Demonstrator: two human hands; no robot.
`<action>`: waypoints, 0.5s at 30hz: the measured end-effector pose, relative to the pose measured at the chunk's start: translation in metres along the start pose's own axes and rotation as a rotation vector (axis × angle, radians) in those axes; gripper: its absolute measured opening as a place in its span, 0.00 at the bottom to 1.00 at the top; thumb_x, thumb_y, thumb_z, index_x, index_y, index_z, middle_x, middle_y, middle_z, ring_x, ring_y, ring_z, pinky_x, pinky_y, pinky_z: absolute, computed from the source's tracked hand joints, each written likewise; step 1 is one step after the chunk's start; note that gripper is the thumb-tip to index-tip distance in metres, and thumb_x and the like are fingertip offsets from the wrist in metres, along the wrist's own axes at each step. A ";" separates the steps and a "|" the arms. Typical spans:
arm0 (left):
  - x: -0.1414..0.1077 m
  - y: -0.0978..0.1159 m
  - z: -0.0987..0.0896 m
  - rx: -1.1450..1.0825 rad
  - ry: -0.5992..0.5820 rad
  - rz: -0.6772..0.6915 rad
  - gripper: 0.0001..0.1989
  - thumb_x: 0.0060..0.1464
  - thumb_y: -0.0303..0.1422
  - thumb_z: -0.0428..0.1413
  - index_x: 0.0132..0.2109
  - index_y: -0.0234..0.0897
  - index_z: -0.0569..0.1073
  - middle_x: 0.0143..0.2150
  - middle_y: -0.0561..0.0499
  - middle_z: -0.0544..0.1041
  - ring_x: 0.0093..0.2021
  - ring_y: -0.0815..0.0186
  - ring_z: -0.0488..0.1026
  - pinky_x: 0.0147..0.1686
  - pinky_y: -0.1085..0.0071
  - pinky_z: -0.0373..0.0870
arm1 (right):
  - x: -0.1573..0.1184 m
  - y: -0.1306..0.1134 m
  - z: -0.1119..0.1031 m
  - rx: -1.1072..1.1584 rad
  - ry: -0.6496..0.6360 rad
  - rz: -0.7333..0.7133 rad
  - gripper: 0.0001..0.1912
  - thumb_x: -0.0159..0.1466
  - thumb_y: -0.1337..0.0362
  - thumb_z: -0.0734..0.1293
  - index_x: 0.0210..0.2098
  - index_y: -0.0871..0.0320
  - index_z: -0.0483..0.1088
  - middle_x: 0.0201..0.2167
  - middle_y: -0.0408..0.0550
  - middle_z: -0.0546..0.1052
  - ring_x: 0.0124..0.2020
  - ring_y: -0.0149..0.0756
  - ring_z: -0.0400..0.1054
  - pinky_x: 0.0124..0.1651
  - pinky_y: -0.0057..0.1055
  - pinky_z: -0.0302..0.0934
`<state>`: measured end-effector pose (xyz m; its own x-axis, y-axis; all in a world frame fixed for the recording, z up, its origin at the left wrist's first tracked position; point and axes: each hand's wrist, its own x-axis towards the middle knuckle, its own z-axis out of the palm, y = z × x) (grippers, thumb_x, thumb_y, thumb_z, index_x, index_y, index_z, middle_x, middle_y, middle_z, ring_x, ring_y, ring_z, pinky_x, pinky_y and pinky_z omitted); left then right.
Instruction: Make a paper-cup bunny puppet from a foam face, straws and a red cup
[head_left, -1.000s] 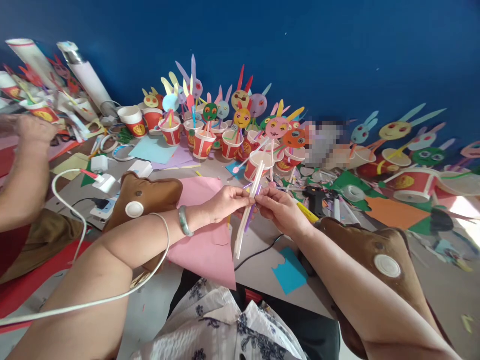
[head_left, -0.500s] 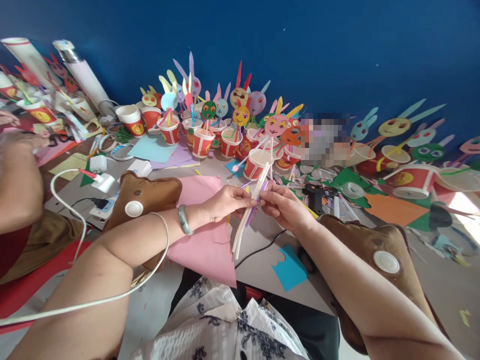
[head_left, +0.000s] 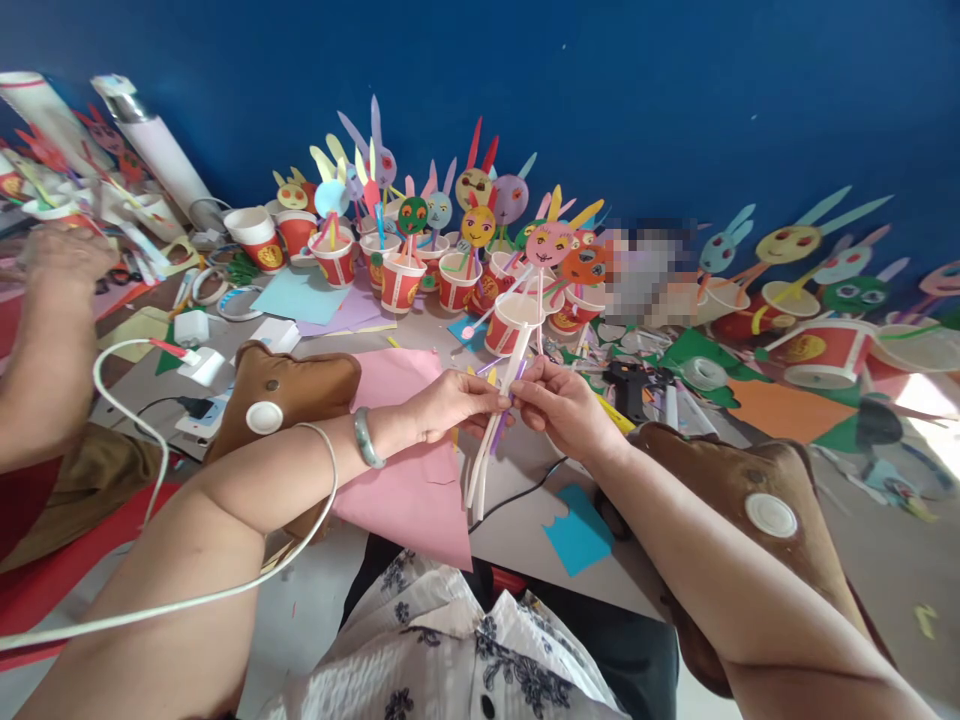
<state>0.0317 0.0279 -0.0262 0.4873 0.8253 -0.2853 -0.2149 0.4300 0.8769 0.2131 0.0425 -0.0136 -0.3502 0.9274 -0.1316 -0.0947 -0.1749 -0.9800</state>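
Note:
My left hand (head_left: pixel 461 402), with a jade-coloured bangle (head_left: pixel 367 438) on the wrist, pinches a few long white paper strips (head_left: pixel 480 468) between thumb and fingers. A purple strip (head_left: pixel 498 436) lies along their right side. My right hand (head_left: pixel 556 402) is closed beside it, thumb and forefinger together at the upper part of the purple strip. The strips slant, upper ends in front of a red and white paper cup (head_left: pixel 508 328). A pink paper face (head_left: pixel 551 245) with yellow ears stands at that cup.
Several cups with paper animal faces line the blue wall (head_left: pixel 480 60). Pink paper (head_left: pixel 405 450) and a blue scrap (head_left: pixel 577 535) lie on the table. A black glue gun (head_left: pixel 628 390) is at right. Brown cushions (head_left: pixel 780 550) flank my arms; a white cable (head_left: pixel 225 590) crosses my left arm. Another person's hand (head_left: pixel 67 255) is at far left.
The lower ends of the white strips have spread apart slightly. My hands stay together, shifted a little left in view. The other person's hand at the far left has moved.

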 end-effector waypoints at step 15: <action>-0.004 0.005 0.005 0.086 0.001 -0.035 0.18 0.43 0.42 0.70 0.28 0.31 0.76 0.24 0.52 0.75 0.24 0.72 0.71 0.26 0.74 0.70 | -0.001 0.004 -0.002 -0.044 0.002 -0.020 0.22 0.53 0.56 0.77 0.37 0.54 0.63 0.14 0.32 0.68 0.13 0.24 0.58 0.18 0.22 0.48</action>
<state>0.0329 0.0253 -0.0184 0.4919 0.8111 -0.3165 -0.1244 0.4253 0.8965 0.2150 0.0417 -0.0176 -0.3466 0.9313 -0.1121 -0.0604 -0.1415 -0.9881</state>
